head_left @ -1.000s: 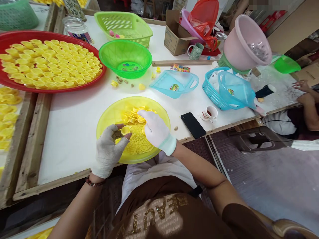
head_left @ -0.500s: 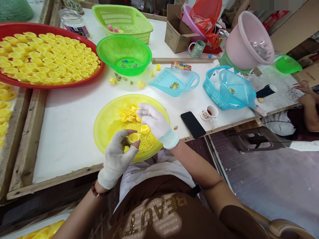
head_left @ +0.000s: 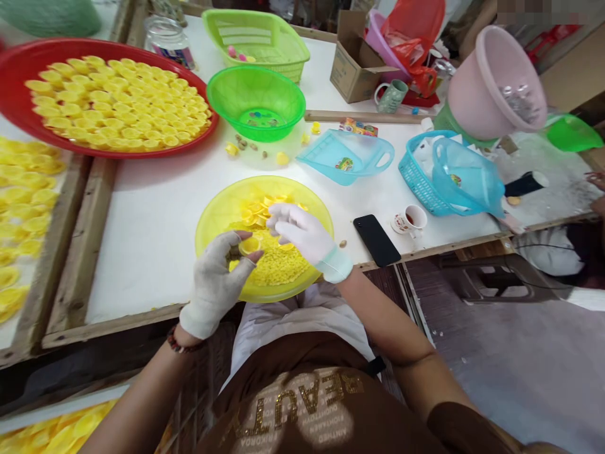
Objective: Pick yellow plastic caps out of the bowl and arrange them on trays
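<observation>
Both hands work over the yellow bowl (head_left: 212, 217): left hand (head_left: 215, 284) pinching a yellow cap (head_left: 249, 245), right hand (head_left: 302, 233) fingering a small piece beside it.

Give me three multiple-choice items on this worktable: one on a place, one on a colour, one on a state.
1. Where does the black phone lie?
A. in the green bowl
B. on the white table, right of the yellow bowl
C. on the red tray

2. What colour is the tray that holds the rows of yellow caps?
A. red
B. blue
C. pink

3. What is the left hand doing?
A. lying flat on the table
B. gripping the cup
C. pinching a yellow cap over the yellow bowl

Key: 1 B, it rests on bare tabletop beside that bowl. 2 A, its rim is red. 3 C, thumb and fingers close on the cap.
</observation>
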A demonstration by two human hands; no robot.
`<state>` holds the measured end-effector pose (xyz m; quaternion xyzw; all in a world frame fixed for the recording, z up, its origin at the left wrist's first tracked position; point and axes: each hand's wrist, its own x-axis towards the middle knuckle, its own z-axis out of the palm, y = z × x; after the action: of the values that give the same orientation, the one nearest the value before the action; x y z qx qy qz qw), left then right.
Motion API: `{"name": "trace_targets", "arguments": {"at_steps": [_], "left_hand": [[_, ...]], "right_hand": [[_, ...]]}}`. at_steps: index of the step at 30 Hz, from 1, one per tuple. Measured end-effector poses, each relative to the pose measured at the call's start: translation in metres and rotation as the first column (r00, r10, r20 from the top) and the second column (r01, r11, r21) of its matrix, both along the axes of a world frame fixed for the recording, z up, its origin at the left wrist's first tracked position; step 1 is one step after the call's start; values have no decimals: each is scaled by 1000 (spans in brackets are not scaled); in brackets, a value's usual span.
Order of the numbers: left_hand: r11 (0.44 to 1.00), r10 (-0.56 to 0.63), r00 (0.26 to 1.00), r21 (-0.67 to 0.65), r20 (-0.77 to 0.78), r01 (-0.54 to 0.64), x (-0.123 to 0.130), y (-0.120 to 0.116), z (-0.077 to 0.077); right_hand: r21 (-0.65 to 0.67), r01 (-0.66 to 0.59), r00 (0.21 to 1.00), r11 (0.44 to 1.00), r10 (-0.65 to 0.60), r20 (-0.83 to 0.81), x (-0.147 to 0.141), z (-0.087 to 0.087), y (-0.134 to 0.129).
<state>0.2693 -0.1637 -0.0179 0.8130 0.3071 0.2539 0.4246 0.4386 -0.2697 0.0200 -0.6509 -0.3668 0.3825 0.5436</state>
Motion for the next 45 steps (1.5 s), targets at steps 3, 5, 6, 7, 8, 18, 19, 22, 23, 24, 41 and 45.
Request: {"name": "trace_targets", "arguments": {"at_steps": [3,5,6,7,8,18,19,22,23,24,41,45], "left_hand": [[998,53,999,-15,-1,-53,-6,27,-1],[998,38,999,-58,-13,-39,-8,38,-2],[996,22,1000,-80,-21,-24,-9,40,-3],[995,5,1000,-97,-30,-8,-9,41,-4],[994,-13,999,-112,-35,9,-9,41,-5],[978,-197,974,49,-114,203,1,39,-7],[973,-216,968,58,-126,224,3,37,-6],[954,-290,945,26,-151,297,10,29,-4],[948,-314,937,1,-156,318,12,26,-3],[943,-333,930,-31,-156,332,14,24,-2],[702,-383,912,-597,144,389,13,22,-11],[696,-382,909,-594,168,403,15,15,-2]], "right_hand": [[-324,-307,852,895,410,325,-9,-9,-7],[-553,-300,675,777,582,453,-19,-18,-5],[-619,-257,610,742,621,492,-25,-24,-1],[-651,-219,564,727,639,524,-31,-29,4],[-663,-202,532,721,649,544,-35,-34,9],[-457,-298,668,838,525,527,-13,-40,5],[-385,-277,701,880,459,545,-11,-35,2],[-168,-247,745,954,298,597,-9,-21,-3],[-127,-250,742,960,275,612,-10,-18,-3],[-103,-252,738,962,260,623,-10,-15,-3],[18,-87,869,996,67,490,-9,-8,-25],[-41,-99,910,994,107,401,-10,3,-24]]}}
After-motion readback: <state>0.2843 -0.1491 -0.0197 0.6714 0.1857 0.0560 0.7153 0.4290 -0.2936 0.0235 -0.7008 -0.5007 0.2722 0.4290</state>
